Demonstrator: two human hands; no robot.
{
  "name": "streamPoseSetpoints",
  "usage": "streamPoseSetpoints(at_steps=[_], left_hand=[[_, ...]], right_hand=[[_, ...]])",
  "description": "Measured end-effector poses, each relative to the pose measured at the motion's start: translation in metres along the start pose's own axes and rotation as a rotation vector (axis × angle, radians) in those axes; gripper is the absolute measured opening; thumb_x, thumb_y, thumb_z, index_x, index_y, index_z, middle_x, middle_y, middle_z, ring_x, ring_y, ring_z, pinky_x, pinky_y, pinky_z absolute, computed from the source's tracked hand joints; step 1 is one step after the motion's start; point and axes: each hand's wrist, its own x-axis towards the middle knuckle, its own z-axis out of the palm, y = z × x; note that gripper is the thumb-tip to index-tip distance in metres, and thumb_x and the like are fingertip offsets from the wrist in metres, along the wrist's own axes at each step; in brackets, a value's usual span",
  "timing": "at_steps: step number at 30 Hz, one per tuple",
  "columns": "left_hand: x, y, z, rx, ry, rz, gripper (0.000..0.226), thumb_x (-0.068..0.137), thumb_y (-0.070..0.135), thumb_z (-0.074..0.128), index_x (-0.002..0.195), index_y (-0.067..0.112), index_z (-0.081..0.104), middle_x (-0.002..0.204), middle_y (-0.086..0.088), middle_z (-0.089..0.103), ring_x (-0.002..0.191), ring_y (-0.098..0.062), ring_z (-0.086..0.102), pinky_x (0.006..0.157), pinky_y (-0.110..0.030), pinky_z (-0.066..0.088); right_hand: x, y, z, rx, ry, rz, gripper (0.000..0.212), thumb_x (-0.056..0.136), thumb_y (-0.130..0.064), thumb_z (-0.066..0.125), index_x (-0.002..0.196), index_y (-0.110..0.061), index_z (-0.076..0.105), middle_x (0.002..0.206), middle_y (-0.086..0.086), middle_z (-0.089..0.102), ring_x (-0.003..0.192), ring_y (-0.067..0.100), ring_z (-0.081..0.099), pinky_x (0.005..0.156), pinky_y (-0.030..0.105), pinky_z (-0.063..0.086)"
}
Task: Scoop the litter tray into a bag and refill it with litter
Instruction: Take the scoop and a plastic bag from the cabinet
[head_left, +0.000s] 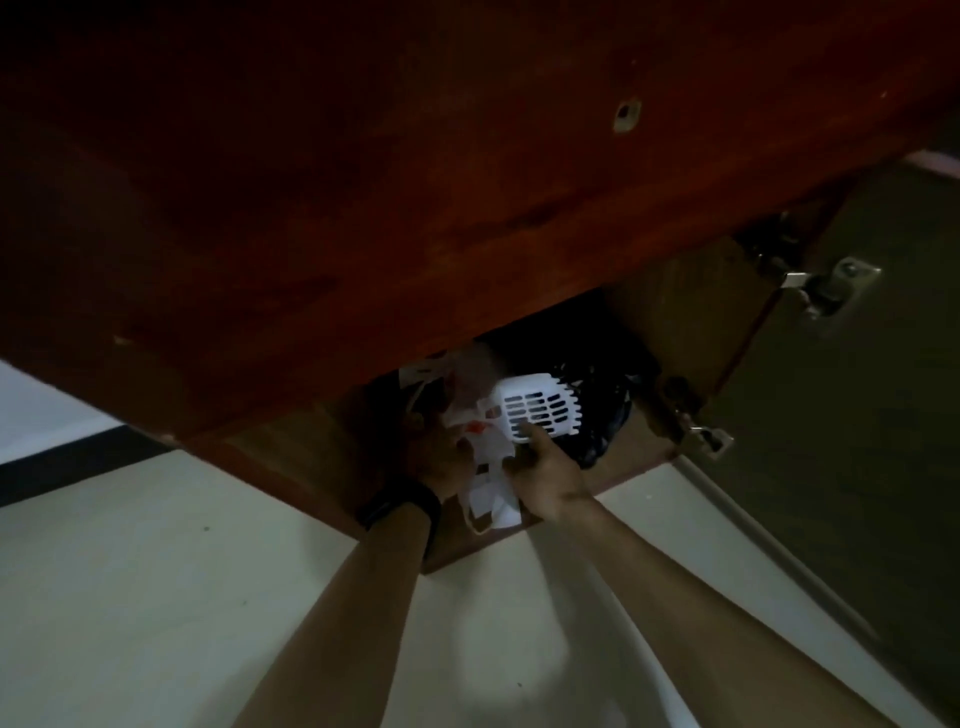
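Hands are both deep in the low cupboard here, its door swung open to the right, and the light is poor. This looks like the very start of the job: gathering the gear. No litter tray anywhere in view, no litter either, so by my reading nothing has been scooped and nothing refilled. All of that is left to do.

Right hand first: it's at the near edge of the cupboard floor, fingers curled under the white slotted scoop, index finger pressed up against the slotted face. That's a grasp on the scoop, though how firm is hard to tell in this gloom. The scoop sits just above and beyond that hand, tipped up on edge, its slots facing us.

Left hand, with a dark band on the wrist, is closed on a crumpled white bag with a red mark, which hangs down between the two hands and over the cupboard's front edge. Bag and scoop are touching, bunched together.

Behind the scoop, toward the back right corner, lies something black and glossy, maybe more bags; I can't tell. Pale floor below.
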Motion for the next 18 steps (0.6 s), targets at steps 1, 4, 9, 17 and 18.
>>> streamPoseSetpoints(at_steps=[1,4,9,17,18], left_hand=[[0.000,-0.003,0.005,-0.051,-0.007,-0.004,0.049,0.089,0.039,0.051,0.135,0.022,0.048,0.131,-0.002,0.058,0.126,-0.025,0.051,0.103,-0.033,0.041],[-0.013,-0.007,-0.002,0.005,0.081,-0.049,0.052,0.091,0.041,0.054,0.135,0.014,0.052,0.130,-0.008,0.060,0.122,-0.030,0.054,0.101,-0.046,0.046],[-0.086,0.055,-0.052,-0.096,0.219,0.121,0.040,0.089,0.021,0.038,0.099,0.008,0.074,0.078,-0.012,0.067,0.066,-0.031,0.062,0.054,-0.030,0.048],[-0.218,0.049,-0.098,-0.498,0.279,-0.155,0.010,0.093,0.025,0.061,0.083,0.025,0.062,0.077,0.004,0.066,0.070,-0.010,0.060,0.063,-0.020,0.047],[-0.238,0.036,-0.097,-0.516,0.256,-0.189,0.012,0.092,0.022,0.059,0.080,0.024,0.059,0.072,0.004,0.065,0.066,-0.011,0.061,0.059,-0.021,0.047]], right_hand=[[-0.003,-0.004,-0.002,-0.018,0.029,-0.006,0.046,0.088,-0.039,0.056,0.131,-0.024,0.049,0.113,-0.002,0.065,0.108,0.022,0.062,0.095,0.037,0.049],[-0.016,-0.007,-0.014,-0.083,0.142,-0.063,0.031,0.094,-0.041,0.054,0.119,-0.022,0.056,0.110,-0.004,0.062,0.101,0.014,0.058,0.087,0.027,0.046],[-0.047,-0.008,-0.055,0.038,0.277,-0.092,0.018,0.089,-0.050,0.053,0.093,-0.036,0.063,0.096,-0.012,0.069,0.089,0.015,0.068,0.085,0.039,0.055],[-0.127,0.014,-0.068,0.253,0.221,0.101,0.007,0.076,-0.030,0.068,0.082,-0.028,0.068,0.090,0.001,0.073,0.082,0.029,0.071,0.079,0.051,0.059],[-0.141,0.021,-0.061,0.233,0.216,0.129,0.007,0.080,-0.019,0.066,0.081,-0.025,0.068,0.090,0.002,0.072,0.082,0.029,0.071,0.079,0.050,0.059]])
